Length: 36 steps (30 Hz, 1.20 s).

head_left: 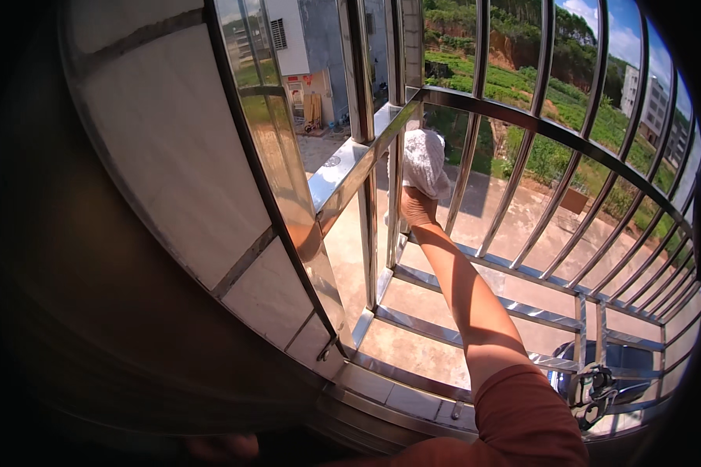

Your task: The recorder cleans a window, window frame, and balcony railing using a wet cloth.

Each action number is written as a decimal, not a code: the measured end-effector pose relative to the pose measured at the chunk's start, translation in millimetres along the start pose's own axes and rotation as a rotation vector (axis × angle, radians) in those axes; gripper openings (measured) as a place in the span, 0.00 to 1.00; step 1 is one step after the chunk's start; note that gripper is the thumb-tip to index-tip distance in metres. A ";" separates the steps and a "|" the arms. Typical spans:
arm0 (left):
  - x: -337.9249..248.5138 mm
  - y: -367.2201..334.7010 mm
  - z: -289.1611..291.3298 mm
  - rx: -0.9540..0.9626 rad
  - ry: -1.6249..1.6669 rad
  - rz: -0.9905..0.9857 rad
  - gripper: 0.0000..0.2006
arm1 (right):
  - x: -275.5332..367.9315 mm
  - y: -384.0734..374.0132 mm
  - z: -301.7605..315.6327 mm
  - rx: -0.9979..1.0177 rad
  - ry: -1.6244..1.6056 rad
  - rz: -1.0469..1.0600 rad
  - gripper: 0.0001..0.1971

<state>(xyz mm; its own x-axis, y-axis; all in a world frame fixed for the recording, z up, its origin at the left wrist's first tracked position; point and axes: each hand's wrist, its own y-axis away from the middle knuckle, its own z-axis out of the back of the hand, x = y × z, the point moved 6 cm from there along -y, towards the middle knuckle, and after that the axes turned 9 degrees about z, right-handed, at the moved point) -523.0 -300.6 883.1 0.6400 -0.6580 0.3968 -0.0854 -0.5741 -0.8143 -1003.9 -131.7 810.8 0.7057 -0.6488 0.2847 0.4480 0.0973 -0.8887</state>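
Observation:
My right hand (417, 204) reaches out at the end of a stretched arm, closed around a white textured cloth (424, 159). The cloth is bunched over the fingers and hides most of them. It lies against an upright metal bar (395, 183) at the corner of a shiny window cage, just below the cage's horizontal rail (366, 175). A dim, blurred patch of skin at the dark lower edge seems to be my left hand (237, 446); its fingers cannot be made out.
Curved rows of metal bars (537, 140) enclose the right side. Flat metal slats (420, 327) form the cage floor. A tiled wall (187, 156) with a metal window frame stands at left. A dark blue object (629, 366) and a black-and-silver item (592, 389) are at lower right.

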 end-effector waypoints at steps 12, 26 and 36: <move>23.2 -3.9 -4.7 0.546 0.344 0.200 0.19 | -14.9 81.7 62.6 0.845 0.038 -0.313 0.15; 82.0 121.1 18.5 0.529 0.631 0.550 0.24 | -34.3 -82.7 126.6 -0.152 -0.034 -0.184 0.25; 44.3 -10.7 -5.2 0.546 0.475 0.466 0.30 | -58.7 33.9 76.8 -0.059 -0.650 -0.340 0.22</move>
<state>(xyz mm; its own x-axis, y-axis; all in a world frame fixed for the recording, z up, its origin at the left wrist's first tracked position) -497.7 -326.2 911.6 0.2335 -0.9723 0.0076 0.1973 0.0397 -0.9795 -988.0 -32.4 791.5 0.7245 -0.0553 0.6871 0.6825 -0.0824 -0.7262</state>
